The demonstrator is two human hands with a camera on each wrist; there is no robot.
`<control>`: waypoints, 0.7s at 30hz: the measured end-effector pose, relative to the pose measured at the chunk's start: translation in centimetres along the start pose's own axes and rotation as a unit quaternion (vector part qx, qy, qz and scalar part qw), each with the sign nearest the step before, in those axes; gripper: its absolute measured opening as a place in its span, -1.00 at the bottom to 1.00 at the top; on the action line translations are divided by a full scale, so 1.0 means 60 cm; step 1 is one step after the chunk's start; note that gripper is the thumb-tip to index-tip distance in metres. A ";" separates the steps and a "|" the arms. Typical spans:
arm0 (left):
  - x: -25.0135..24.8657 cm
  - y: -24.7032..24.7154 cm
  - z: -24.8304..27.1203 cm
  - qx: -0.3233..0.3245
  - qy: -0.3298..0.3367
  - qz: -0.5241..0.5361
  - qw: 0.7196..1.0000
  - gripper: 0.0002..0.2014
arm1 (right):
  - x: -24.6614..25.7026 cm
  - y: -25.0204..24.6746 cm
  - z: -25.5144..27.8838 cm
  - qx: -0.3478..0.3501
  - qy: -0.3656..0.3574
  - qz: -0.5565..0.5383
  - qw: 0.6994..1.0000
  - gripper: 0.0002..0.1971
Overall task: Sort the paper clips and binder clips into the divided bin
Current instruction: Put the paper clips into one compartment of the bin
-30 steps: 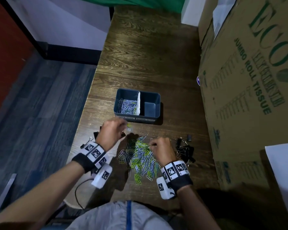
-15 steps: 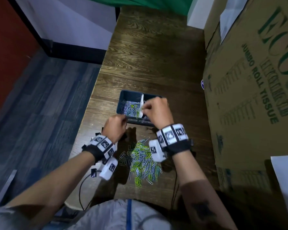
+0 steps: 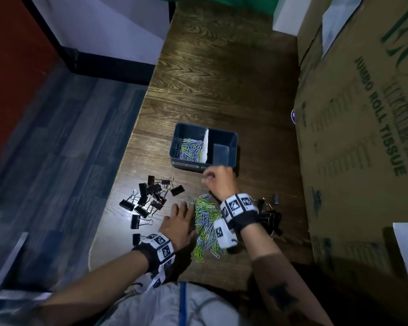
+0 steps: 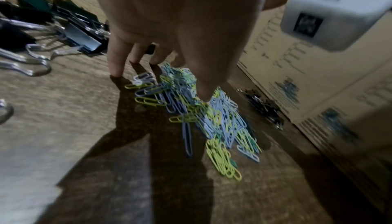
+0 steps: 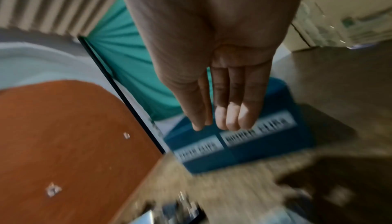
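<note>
Right hand: the right hand [image 3: 218, 178] has come back from over the divided bin [image 3: 233, 140], where it hung half a second ago, and now sits just near of the bin's near wall, between the bin and the loose pile. In the right wrist view its fingers [image 5: 232, 113] lie straight and pressed together with nothing between them; I judge that its last pick is dropped.
Left hand: the left hand [image 3: 180, 223] has moved near and right from beside the bin to the left edge of the paper clip pile [image 3: 206, 218]. Its grip is spread, fingertips [image 4: 115, 70] down on the bench [image 3: 222, 78] and the pile's edge, pinching nothing yet.
Meaning for the task: the bin's left compartment holds paper clips [image 3: 190, 149]; the right compartment looks empty. Most paper clips are still on the bench, and no binder clips appear sorted. I judge another paper clip pick is starting.
Binder clips: one black group [image 3: 151, 198] lies left of the pile, another [image 3: 270, 216] right of it, by the cardboard carton [image 3: 363, 137].
Hard to make out: the right wrist view is motion-blurred, so the bin's labels [image 5: 258, 127] are unreadable. The right wrist and its band cover part of the right binder clip group and the pile's right edge. The bin's near wall is partly hidden by the right hand.
</note>
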State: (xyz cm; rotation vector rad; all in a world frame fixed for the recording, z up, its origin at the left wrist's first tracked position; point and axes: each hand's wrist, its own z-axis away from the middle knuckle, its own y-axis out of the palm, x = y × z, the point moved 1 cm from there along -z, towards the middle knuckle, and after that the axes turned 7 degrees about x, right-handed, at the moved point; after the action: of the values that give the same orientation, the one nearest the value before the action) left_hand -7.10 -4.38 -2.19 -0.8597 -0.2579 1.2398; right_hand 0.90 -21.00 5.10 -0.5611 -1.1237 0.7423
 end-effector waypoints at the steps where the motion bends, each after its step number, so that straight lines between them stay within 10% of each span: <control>1: -0.006 0.006 0.003 0.010 0.014 -0.024 1.000 -0.12 | -0.020 0.023 0.010 0.024 0.027 0.015 0.999 -0.80; 5: -0.012 0.018 0.010 0.025 0.065 -0.077 0.995 -0.10 | -0.069 0.088 0.049 0.168 0.051 0.096 0.980 -0.28; 21: 0.033 -0.017 0.018 -0.088 0.087 -0.004 0.992 -0.61 | -0.086 0.129 0.136 0.110 0.023 0.110 0.988 -0.55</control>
State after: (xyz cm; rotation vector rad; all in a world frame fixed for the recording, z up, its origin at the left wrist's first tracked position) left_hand -6.31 -2.19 -1.27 -1.1117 -0.2333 1.1387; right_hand -9.88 -19.77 -0.83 -0.5171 -0.9320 1.0254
